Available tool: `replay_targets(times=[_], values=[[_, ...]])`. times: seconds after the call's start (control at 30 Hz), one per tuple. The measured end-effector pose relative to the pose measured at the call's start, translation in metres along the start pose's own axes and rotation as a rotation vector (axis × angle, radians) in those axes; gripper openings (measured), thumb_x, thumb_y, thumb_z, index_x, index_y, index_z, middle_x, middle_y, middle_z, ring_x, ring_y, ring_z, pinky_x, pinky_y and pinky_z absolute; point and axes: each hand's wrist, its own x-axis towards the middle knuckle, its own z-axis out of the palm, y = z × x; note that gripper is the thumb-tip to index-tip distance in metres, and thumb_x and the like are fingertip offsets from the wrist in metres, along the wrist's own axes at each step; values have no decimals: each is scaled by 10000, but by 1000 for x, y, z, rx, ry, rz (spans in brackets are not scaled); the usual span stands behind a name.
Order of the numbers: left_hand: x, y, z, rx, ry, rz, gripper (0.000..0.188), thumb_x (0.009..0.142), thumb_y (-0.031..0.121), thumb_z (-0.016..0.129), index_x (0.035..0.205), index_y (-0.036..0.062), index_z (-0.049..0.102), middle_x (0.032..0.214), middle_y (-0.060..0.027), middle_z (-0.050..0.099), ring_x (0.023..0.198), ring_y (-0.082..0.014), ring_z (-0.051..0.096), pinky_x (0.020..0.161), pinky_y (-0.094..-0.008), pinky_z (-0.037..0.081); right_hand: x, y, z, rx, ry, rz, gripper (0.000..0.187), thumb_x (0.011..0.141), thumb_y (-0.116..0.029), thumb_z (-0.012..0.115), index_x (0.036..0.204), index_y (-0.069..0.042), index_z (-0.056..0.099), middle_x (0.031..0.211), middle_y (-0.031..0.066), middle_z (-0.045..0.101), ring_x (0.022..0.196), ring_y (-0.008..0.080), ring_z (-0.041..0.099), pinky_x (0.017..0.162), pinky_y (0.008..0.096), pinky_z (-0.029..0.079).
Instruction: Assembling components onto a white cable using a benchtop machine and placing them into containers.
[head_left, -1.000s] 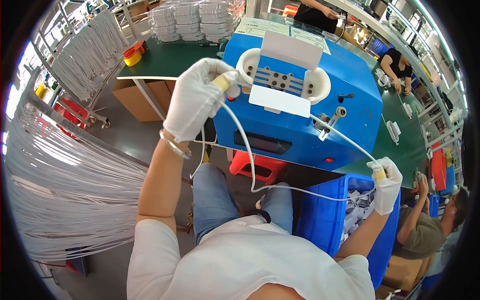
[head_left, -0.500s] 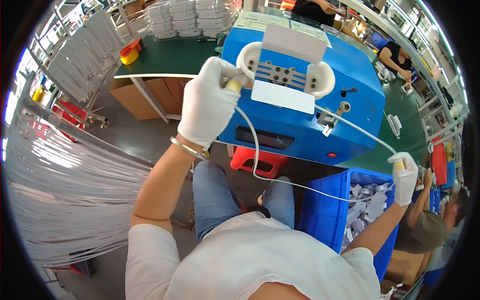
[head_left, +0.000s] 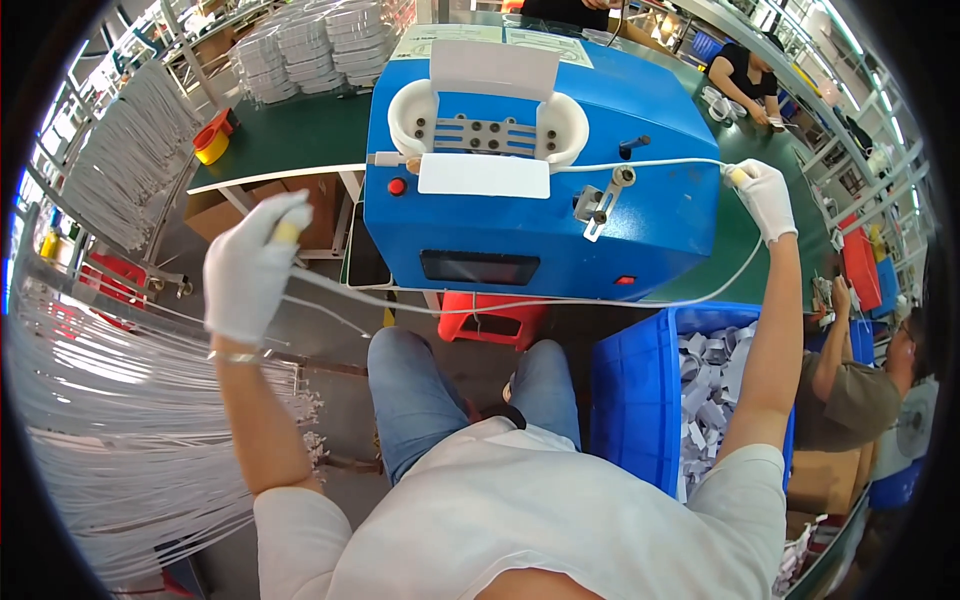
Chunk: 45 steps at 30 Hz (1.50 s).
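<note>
A blue bench machine point(head_left: 660, 200) stands before me, with two white rounded winding cups point(head_left: 568, 125) and slotted metal bars on top. A white cable point(head_left: 640, 164) lies across its front. At the left a metal-tipped plug end point(head_left: 385, 159) sticks out beside a white paper label point(head_left: 485, 177). My right hand point(head_left: 765, 200), in a white glove with yellow fingertip covers, pinches the cable to the right of the machine. Cable sags from there in front of the machine toward my left hand point(head_left: 250, 270). That gloved hand is blurred, its fingers closed around the cable.
A blue bin point(head_left: 640, 400) of paper scraps stands at my right, with a red stool point(head_left: 490, 318) beneath the machine. White cables point(head_left: 150, 400) hang in bundles at my left. Stacked clear trays point(head_left: 310, 50) and a yellow-red tape dispenser point(head_left: 213, 137) sit on the green table. Other people work at right.
My left hand has moved away from the machine, left and down. My right hand has risen, drawing the cable level across the machine front. The view has shifted, so the machine appears farther left.
</note>
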Motion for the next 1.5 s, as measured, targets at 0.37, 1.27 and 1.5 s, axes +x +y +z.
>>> replay_targets(times=[0.37, 1.27, 1.5], values=[[-87, -26, -43, -295, -538, -203, 230, 842, 88, 627, 1055, 16, 674, 859, -39, 677, 685, -61, 569, 634, -199, 464, -52, -8, -25, 285, 318, 18, 191, 921, -219, 574, 895, -60, 678, 615, -101, 448, 477, -28, 279, 417, 171, 168], [-152, 7, 152, -811, -1207, -281, 313, 884, 137, 582, 1173, 18, 608, 927, -38, 649, 825, -78, 573, 751, -234, 474, -104, -52, 12, 746, -175, 125, 150, 877, -153, 602, 811, -19, 596, 683, 23, 590, 394, 5, 375, 342, 159, 262], [-164, 3, 173, -777, -1145, -227, 344, 879, 164, 621, 1187, 14, 592, 1027, -77, 648, 939, -114, 593, 852, -261, 465, -122, -88, 33, 880, -320, 154, 320, 880, -230, 592, 657, -10, 531, 474, -12, 428, 312, 84, 413, 313, 209, 324]])
